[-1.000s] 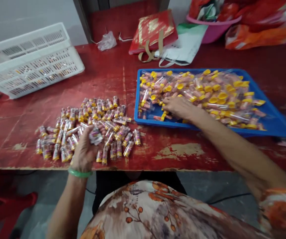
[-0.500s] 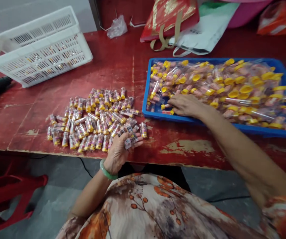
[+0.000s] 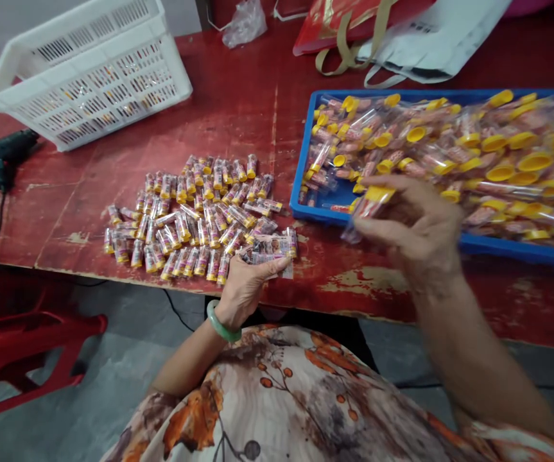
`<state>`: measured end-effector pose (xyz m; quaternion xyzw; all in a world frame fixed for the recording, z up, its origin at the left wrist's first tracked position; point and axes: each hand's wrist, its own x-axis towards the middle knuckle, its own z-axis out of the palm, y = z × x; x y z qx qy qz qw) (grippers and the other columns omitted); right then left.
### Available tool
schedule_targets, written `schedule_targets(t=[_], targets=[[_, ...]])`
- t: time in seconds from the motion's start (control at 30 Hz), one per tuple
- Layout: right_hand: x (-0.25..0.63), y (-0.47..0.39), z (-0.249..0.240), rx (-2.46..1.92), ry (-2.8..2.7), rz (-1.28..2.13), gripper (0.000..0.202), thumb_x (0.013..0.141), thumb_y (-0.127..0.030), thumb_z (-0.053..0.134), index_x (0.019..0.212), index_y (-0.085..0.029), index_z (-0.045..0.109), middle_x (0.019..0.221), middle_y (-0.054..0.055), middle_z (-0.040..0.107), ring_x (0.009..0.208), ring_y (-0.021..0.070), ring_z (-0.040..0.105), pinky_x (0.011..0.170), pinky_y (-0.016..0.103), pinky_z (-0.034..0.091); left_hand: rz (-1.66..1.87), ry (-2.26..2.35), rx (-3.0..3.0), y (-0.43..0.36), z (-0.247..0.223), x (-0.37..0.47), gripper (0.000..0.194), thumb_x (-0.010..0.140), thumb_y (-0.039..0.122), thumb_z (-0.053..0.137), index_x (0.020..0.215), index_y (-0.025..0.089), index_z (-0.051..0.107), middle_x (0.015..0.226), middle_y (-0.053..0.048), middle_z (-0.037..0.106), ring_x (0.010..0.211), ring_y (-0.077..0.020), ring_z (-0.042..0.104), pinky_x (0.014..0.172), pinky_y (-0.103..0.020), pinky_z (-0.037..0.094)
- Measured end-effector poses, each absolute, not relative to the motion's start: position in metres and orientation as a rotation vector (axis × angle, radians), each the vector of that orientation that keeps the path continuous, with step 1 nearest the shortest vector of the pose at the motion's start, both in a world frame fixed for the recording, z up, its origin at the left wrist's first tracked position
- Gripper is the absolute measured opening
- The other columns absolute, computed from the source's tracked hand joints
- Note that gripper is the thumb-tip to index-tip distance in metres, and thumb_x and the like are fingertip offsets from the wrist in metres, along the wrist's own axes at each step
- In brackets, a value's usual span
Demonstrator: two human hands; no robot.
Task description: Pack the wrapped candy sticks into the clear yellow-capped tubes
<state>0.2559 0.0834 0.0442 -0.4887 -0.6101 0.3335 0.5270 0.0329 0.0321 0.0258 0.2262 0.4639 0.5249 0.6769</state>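
Note:
My left hand (image 3: 248, 279) grips a few flat printed plastic film labels (image 3: 271, 246) between thumb and fingers, close to the table's front edge. Just beyond it lies a pile of small clear tubes (image 3: 199, 224) with yellow caps and purple printed wraps. In my right hand (image 3: 421, 224), thumb and fingers pinch a small yellow-capped tube (image 3: 372, 204), slightly blurred, over the near rim of a blue tray (image 3: 305, 154). Many loose yellow-capped tubes (image 3: 450, 141) with pinkish contents fill that tray.
A white slotted plastic basket (image 3: 113, 83) stands at the back left, with a dark heat gun (image 3: 4, 154) and its cord beside it. Red and white bags (image 3: 421, 38) and a crumpled clear bag (image 3: 245, 24) lie at the back. A red stool (image 3: 26, 340) stands below left.
My right hand has lifted out of the tray's near left corner, with a tube now in its fingers. My left hand keeps the labels, its thumb now stretched across them. The view has shifted slightly.

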Motion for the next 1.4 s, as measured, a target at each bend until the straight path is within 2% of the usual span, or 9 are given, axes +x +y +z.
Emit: schedule_targets(t=[0.23, 0.5, 0.73, 0.87, 0.97, 1.07, 1.13, 1.23, 1.4], targets=[[0.201, 0.061, 0.048, -1.059, -1.069, 1.149, 0.027, 0.067, -0.030, 0.072, 0.089, -0.022, 0.059, 0.069, -0.001, 0.062, 0.045, 0.0085, 0.045, 0.035, 0.022, 0.028, 1.160, 1.012, 0.570, 0.025, 0.022, 0.034, 0.035, 0.057, 0.019, 0.086, 0.088, 0.015, 0.071, 0.093, -0.005, 0.073, 0.082, -0.0178, 0.068, 0.082, -0.032, 0.053], [0.191, 0.060, 0.045, -1.095, -1.244, 0.920, 0.025, 0.074, -0.034, 0.072, 0.093, -0.024, 0.060, 0.080, 0.002, 0.066, 0.062, 0.0145, 0.061, 0.047, 0.026, 0.046, 1.198, 1.091, 0.645, 0.016, 0.020, 0.031, 0.038, 0.051, 0.021, 0.089, 0.086, 0.016, 0.073, 0.083, -0.003, 0.073, 0.075, -0.0179, 0.067, 0.074, -0.030, 0.054], [0.184, 0.055, 0.053, -1.066, -1.285, 0.913, 0.025, 0.073, -0.032, 0.073, 0.092, -0.024, 0.059, 0.078, 0.001, 0.067, 0.068, 0.0170, 0.064, 0.059, 0.032, 0.054, 1.155, 1.076, 0.626, 0.013, 0.019, 0.030, 0.039, 0.052, 0.021, 0.089, 0.088, 0.016, 0.073, 0.085, -0.004, 0.074, 0.074, -0.0180, 0.068, 0.075, -0.031, 0.054], [0.200, 0.038, 0.054, -1.022, -1.203, 0.962, 0.020, 0.073, -0.026, 0.069, 0.092, -0.023, 0.063, 0.073, 0.000, 0.064, 0.059, 0.0135, 0.058, 0.051, 0.027, 0.048, 1.171, 1.045, 0.487, 0.016, 0.018, 0.033, 0.032, 0.059, 0.020, 0.085, 0.087, 0.016, 0.073, 0.088, -0.005, 0.074, 0.080, -0.0183, 0.068, 0.080, -0.032, 0.053], [0.205, 0.016, 0.037, -1.112, -1.132, 1.283, 0.013, 0.071, -0.027, 0.070, 0.080, -0.020, 0.064, 0.060, -0.002, 0.058, 0.047, 0.0101, 0.050, 0.042, 0.023, 0.039, 1.162, 0.994, 0.370, 0.018, 0.017, 0.037, 0.029, 0.059, 0.019, 0.085, 0.084, 0.016, 0.072, 0.086, -0.004, 0.073, 0.080, -0.0173, 0.068, 0.081, -0.032, 0.052], [0.194, -0.004, 0.013, -1.249, -1.056, 1.573, 0.022, 0.071, -0.034, 0.072, 0.086, -0.019, 0.066, 0.056, -0.004, 0.056, 0.047, 0.0101, 0.050, 0.043, 0.022, 0.039, 1.103, 0.997, 0.337, 0.017, 0.015, 0.044, 0.026, 0.057, 0.021, 0.086, 0.078, 0.014, 0.072, 0.079, -0.003, 0.072, 0.071, -0.0151, 0.066, 0.074, -0.029, 0.051], [0.185, -0.010, 0.001, -1.312, -1.020, 1.554, 0.028, 0.071, -0.036, 0.071, 0.092, -0.018, 0.069, 0.063, -0.002, 0.060, 0.054, 0.0113, 0.053, 0.049, 0.023, 0.042, 1.057, 1.018, 0.336, 0.014, 0.015, 0.047, 0.026, 0.056, 0.021, 0.087, 0.076, 0.013, 0.072, 0.076, -0.003, 0.071, 0.066, -0.0136, 0.065, 0.069, -0.027, 0.050], [0.180, -0.007, -0.008, -1.366, -1.014, 1.445, 0.018, 0.071, -0.030, 0.068, 0.085, -0.018, 0.072, 0.068, -0.001, 0.065, 0.059, 0.0112, 0.054, 0.056, 0.024, 0.043, 0.992, 0.985, 0.352, 0.011, 0.014, 0.049, 0.025, 0.058, 0.022, 0.086, 0.076, 0.012, 0.072, 0.075, -0.003, 0.071, 0.065, -0.0125, 0.064, 0.068, -0.026, 0.050], [0.183, 0.007, -0.006, -1.371, -1.056, 1.400, 0.008, 0.066, -0.023, 0.065, 0.070, -0.018, 0.069, 0.056, -0.004, 0.058, 0.050, 0.0093, 0.047, 0.048, 0.023, 0.036, 0.980, 1.012, 0.326, 0.010, 0.016, 0.047, 0.024, 0.062, 0.023, 0.084, 0.080, 0.012, 0.072, 0.078, -0.003, 0.072, 0.066, -0.0137, 0.065, 0.067, -0.027, 0.052]])
